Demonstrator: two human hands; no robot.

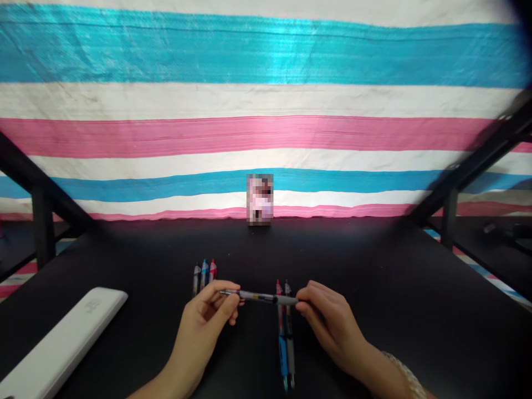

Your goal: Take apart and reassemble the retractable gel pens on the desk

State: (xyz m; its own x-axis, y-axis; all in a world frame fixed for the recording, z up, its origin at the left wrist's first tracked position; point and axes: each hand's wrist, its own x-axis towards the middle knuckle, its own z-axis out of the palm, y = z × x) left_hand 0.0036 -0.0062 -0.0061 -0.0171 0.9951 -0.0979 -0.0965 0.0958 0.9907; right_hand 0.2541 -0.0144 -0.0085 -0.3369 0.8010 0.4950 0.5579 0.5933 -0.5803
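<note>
Currently pen [260, 297] being held level, long axis running left-right: left hand [206, 320] fingers pinching one end, right hand [329, 320] fingers pinching other; two pens [286, 349] lying beneath on table [374, 266].

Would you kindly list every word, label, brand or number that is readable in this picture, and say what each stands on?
No text can be read.
On the white case: a faint raised mark, too blurred to read.
On the small card: pixelated, unreadable.
On the held pen, between the left hand and the right hand: print too small.
On the three pens and the two pens lying loose: too small.
</note>
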